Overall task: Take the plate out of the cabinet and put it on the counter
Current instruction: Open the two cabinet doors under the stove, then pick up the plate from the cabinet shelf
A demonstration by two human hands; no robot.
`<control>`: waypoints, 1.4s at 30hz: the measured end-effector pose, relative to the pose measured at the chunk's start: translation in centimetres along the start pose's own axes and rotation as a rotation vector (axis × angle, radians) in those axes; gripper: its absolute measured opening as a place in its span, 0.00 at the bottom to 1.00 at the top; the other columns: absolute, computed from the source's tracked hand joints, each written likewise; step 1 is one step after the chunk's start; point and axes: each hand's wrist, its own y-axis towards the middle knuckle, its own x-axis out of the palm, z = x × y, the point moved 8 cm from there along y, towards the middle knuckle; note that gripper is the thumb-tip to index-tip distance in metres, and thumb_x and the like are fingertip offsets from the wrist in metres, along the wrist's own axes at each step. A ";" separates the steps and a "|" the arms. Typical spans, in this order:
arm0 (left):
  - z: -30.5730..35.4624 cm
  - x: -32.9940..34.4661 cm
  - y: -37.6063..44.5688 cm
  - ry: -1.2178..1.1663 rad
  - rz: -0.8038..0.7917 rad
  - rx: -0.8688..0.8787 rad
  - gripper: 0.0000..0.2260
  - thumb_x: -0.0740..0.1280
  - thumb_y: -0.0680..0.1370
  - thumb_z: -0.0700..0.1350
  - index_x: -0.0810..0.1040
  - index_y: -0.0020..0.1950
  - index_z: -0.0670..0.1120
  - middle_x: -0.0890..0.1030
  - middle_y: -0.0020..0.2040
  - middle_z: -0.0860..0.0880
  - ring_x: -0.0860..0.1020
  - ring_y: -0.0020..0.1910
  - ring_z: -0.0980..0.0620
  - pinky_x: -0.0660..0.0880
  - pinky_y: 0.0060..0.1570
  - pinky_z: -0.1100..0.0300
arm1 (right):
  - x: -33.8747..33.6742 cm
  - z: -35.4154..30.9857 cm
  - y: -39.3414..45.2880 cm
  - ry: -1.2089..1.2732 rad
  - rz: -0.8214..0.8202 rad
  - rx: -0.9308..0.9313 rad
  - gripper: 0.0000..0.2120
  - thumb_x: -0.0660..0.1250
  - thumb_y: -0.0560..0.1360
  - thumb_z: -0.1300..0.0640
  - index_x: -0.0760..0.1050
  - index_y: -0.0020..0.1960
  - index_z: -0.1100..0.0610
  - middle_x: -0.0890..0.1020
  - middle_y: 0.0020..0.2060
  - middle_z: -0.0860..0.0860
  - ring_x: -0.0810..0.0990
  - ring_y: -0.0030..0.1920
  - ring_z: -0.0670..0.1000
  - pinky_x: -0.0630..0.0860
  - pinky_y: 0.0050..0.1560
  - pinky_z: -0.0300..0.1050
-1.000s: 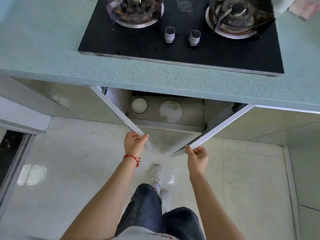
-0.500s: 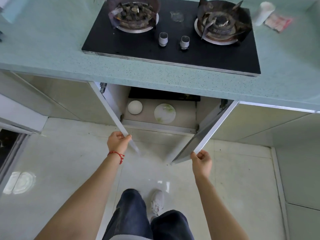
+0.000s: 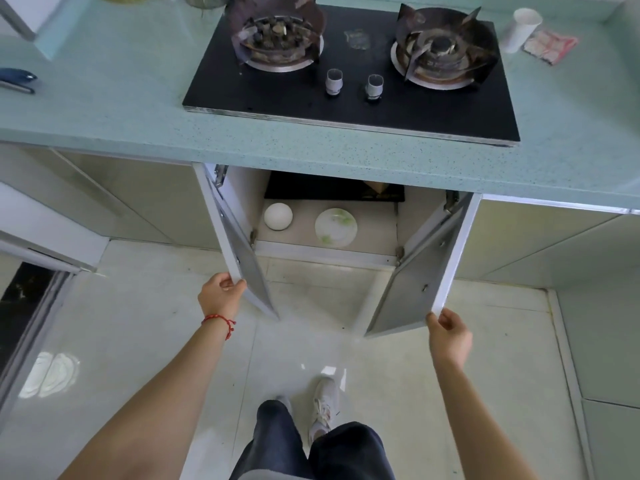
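Note:
A white plate [image 3: 336,226] with green marks lies flat on the floor of the cabinet [image 3: 325,252] under the stove. Left of it sits a white upturned bowl [image 3: 278,216]. Both cabinet doors stand swung outward. My left hand [image 3: 221,294] grips the lower edge of the left door [image 3: 239,251]. My right hand [image 3: 448,336] grips the lower corner of the right door [image 3: 419,271]. The pale green counter [image 3: 104,109] runs across the top of the view.
A black two-burner gas stove [image 3: 349,95] sits in the counter above the cabinet. A white cup [image 3: 521,27] and a cloth [image 3: 550,45] lie at the far right, a dark tool [image 3: 17,79] at the left edge. My legs and shoes stand on the tiled floor.
Both doors have swung wider apart, with my hands moving outward on them. The view has pulled back, and more of the cabinet's inside and the counter shows.

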 end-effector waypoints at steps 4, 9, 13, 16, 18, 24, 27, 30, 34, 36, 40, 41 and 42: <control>-0.8 -0.9 0.2 -0.009 0.010 0.000 0.05 0.69 0.68 0.38 0.79 0.43 0.38 0.79 0.38 0.44 0.75 0.40 0.47 0.69 0.44 0.60 | -1.6 1.2 0.1 0.003 0.049 0.034 0.07 0.65 0.71 0.63 0.73 0.38 0.67 0.69 0.32 0.57 0.65 0.36 0.53 0.62 0.37 0.44; -1.5 -2.2 0.5 0.015 0.031 0.012 0.06 0.69 0.69 0.38 0.80 0.44 0.38 0.78 0.38 0.43 0.75 0.40 0.47 0.69 0.45 0.60 | -3.2 2.1 0.3 -0.006 0.078 0.057 0.11 0.63 0.69 0.62 0.63 0.31 0.57 0.61 0.27 0.54 0.58 0.35 0.54 0.54 0.32 0.46; -2.4 -3.9 0.8 0.021 0.072 0.011 0.08 0.68 0.70 0.37 0.80 0.47 0.37 0.82 0.43 0.38 0.76 0.41 0.45 0.70 0.46 0.58 | -4.0 3.3 0.2 0.044 0.110 0.154 0.04 0.64 0.70 0.62 0.76 0.40 0.63 0.71 0.32 0.56 0.66 0.36 0.54 0.65 0.41 0.44; -3.0 -5.3 1.1 0.031 0.110 0.002 0.08 0.66 0.71 0.37 0.80 0.48 0.36 0.82 0.45 0.36 0.78 0.46 0.39 0.71 0.48 0.56 | -4.1 4.4 -0.1 0.118 0.162 0.218 0.10 0.64 0.72 0.61 0.78 0.50 0.62 0.79 0.40 0.57 0.74 0.42 0.55 0.72 0.51 0.48; -3.5 -6.1 1.3 0.039 0.127 -0.001 0.08 0.65 0.71 0.37 0.80 0.47 0.36 0.82 0.42 0.36 0.78 0.47 0.38 0.72 0.50 0.54 | -4.2 4.7 -0.5 0.150 0.187 0.242 0.10 0.64 0.73 0.60 0.78 0.52 0.61 0.82 0.43 0.59 0.77 0.45 0.56 0.74 0.55 0.52; -5.7 -7.3 0.2 0.065 0.132 -0.045 0.10 0.62 0.74 0.37 0.78 0.52 0.35 0.81 0.50 0.34 0.77 0.52 0.36 0.71 0.54 0.50 | -2.7 5.2 -2.7 0.214 0.187 0.302 0.16 0.64 0.74 0.58 0.74 0.59 0.64 0.83 0.45 0.63 0.80 0.53 0.60 0.73 0.61 0.56; -6.4 -5.4 -2.2 0.068 0.006 -0.051 0.12 0.61 0.76 0.38 0.76 0.56 0.34 0.80 0.56 0.35 0.77 0.55 0.38 0.70 0.57 0.52 | -0.1 4.5 -4.9 0.166 0.079 0.268 0.15 0.64 0.74 0.58 0.74 0.58 0.64 0.83 0.50 0.64 0.80 0.55 0.61 0.72 0.61 0.54; -6.5 -2.8 -4.7 0.068 -0.202 0.053 0.15 0.62 0.76 0.40 0.73 0.61 0.36 0.77 0.61 0.37 0.75 0.60 0.41 0.68 0.62 0.52 | 2.7 2.4 -8.1 0.102 -0.056 0.168 0.16 0.63 0.75 0.58 0.73 0.61 0.63 0.80 0.57 0.60 0.77 0.58 0.60 0.70 0.61 0.51; -5.8 -1.1 -6.8 0.235 -0.379 0.284 0.18 0.61 0.77 0.43 0.68 0.66 0.40 0.73 0.67 0.41 0.70 0.67 0.44 0.66 0.66 0.53 | 5.8 0.0 -12.1 -0.001 -0.214 -0.005 0.17 0.62 0.77 0.57 0.71 0.64 0.62 0.79 0.58 0.59 0.77 0.58 0.56 0.67 0.51 0.41; -5.2 -0.8 -7.5 0.326 -0.413 0.414 0.19 0.61 0.77 0.44 0.68 0.67 0.40 0.72 0.67 0.41 0.69 0.67 0.44 0.66 0.66 0.52 | 7.3 -0.8 -13.9 -0.043 -0.300 -0.092 0.18 0.61 0.77 0.56 0.69 0.65 0.60 0.77 0.62 0.58 0.76 0.61 0.55 0.69 0.54 0.42; -4.0 -0.4 -8.5 0.499 -0.441 0.636 0.20 0.59 0.78 0.48 0.66 0.68 0.40 0.71 0.68 0.41 0.68 0.68 0.44 0.65 0.67 0.50 | 8.8 -2.0 -16.7 -0.239 -0.381 -0.262 0.21 0.59 0.78 0.53 0.65 0.69 0.57 0.71 0.68 0.55 0.71 0.66 0.55 0.68 0.64 0.48; -3.7 -0.3 -8.7 0.540 -0.439 0.684 0.21 0.56 0.78 0.50 0.66 0.68 0.40 0.71 0.68 0.41 0.67 0.69 0.43 0.65 0.67 0.49 | 9.1 -2.4 -17.2 -0.281 -0.389 -0.308 0.21 0.58 0.78 0.53 0.63 0.70 0.57 0.70 0.69 0.54 0.69 0.67 0.55 0.67 0.65 0.48; -3.5 -0.1 -8.9 0.575 -0.432 0.725 0.23 0.54 0.78 0.51 0.66 0.68 0.40 0.71 0.69 0.41 0.67 0.69 0.43 0.65 0.67 0.48 | 9.3 -2.7 -17.6 -0.315 -0.395 -0.350 0.22 0.57 0.79 0.52 0.63 0.70 0.57 0.69 0.70 0.53 0.68 0.68 0.55 0.67 0.66 0.47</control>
